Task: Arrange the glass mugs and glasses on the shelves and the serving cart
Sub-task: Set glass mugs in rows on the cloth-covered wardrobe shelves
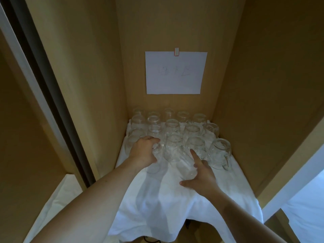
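Crowding the rear of a white cloth on a wooden shelf, upturned glass mugs are seen as one mug is gripped by the left hand and a glass is clasped by the right hand, the cloth's front edge left bare.

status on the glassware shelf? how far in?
Done: several rows of upturned glass mugs fill the back of the shelf on the white cloth. In hand: the left hand holds a glass mug in the front row; the right hand has its grip on a tall glass, index finger extended. Left: the cloth's bare front strip; the serving cart is out of view.
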Demonstrator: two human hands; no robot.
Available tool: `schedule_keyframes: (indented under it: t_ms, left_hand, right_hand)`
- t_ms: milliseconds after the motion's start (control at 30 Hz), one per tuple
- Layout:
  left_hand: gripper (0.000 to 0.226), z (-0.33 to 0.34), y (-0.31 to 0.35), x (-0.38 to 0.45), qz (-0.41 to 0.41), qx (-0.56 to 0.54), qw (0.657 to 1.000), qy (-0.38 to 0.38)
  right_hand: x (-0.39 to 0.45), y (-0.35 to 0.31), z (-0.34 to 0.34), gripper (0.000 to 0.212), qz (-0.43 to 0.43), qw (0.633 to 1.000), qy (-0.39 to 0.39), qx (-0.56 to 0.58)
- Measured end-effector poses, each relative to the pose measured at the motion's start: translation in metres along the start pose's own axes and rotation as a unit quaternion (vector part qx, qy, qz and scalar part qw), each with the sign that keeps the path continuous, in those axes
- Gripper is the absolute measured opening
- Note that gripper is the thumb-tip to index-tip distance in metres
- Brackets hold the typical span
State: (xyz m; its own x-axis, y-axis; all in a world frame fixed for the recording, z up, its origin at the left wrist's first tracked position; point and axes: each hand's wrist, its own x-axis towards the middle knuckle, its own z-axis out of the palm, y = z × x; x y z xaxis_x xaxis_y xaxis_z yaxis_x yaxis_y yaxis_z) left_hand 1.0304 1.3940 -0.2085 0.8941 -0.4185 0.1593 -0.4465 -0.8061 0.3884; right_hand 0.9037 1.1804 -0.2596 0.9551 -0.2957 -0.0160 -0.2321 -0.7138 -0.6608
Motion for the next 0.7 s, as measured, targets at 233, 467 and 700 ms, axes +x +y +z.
schedule_keyframes:
  t_ms: [233, 467, 700]
  left_hand:
    - [0.09, 0.003, -0.005, 0.001, 0.006, -0.012, 1.0, 0.007]
    - [0.09, 0.004, -0.006, 0.0, 0.014, -0.002, 1.0, 0.011]
    - [0.088, 0.007, -0.009, 0.001, 0.019, 0.008, 1.0, 0.016]
  right_hand:
    - [0.015, -0.02, -0.034, 0.097, -0.003, 0.991, 0.028, -0.13]
    - [0.026, -0.047, -0.018, 0.085, -0.091, 0.971, 0.029, -0.219]
    - [0.043, -0.074, 0.012, 0.089, -0.123, 0.97, -0.026, -0.207]
